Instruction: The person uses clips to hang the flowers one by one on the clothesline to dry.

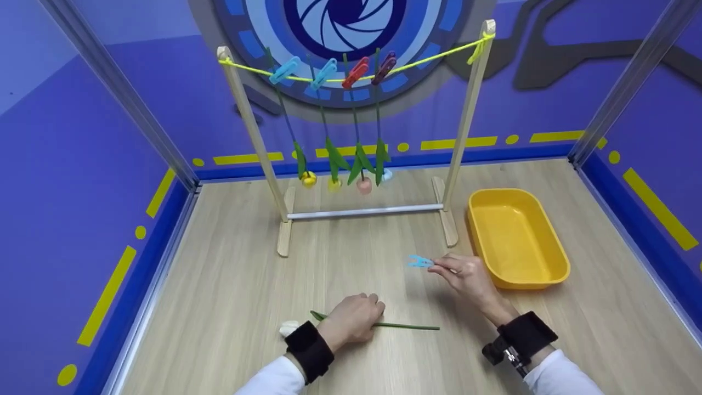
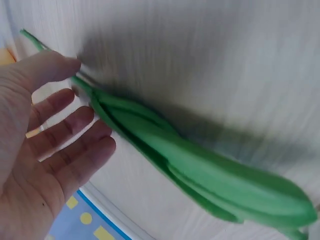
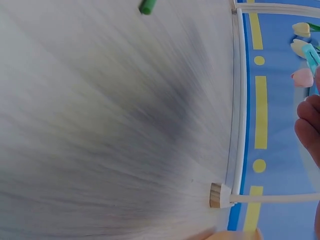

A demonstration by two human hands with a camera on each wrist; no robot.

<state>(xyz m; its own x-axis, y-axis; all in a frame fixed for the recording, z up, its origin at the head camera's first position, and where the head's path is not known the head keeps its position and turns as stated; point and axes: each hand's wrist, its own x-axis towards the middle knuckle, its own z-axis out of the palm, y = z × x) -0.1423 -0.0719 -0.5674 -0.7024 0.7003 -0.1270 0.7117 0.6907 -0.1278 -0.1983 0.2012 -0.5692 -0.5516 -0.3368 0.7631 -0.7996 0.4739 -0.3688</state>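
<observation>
A white artificial tulip (image 1: pixel 289 328) lies across the tabletop near the front, its green stem pointing right. My left hand (image 1: pixel 354 318) is over it, thumb and fingers around the stem; in the left wrist view the thumb crosses the stem (image 2: pixel 82 85) beside the long green leaves (image 2: pixel 200 160). To the right, my right hand (image 1: pixel 466 277) pinches a light blue clothespin (image 1: pixel 421 261) above the table, its jaws facing left. Only some fingers (image 3: pixel 309 117) and part of the clothespin (image 3: pixel 311 56) show at the right wrist view's edge.
Behind the hands stands a wooden rack (image 1: pixel 247 118) with a yellow cord (image 1: pixel 433 56). Several tulips hang there head down from blue, red (image 1: pixel 356 72) and dark red clothespins. A yellow basin (image 1: pixel 513 241) sits at the right. Blue printed walls enclose the table.
</observation>
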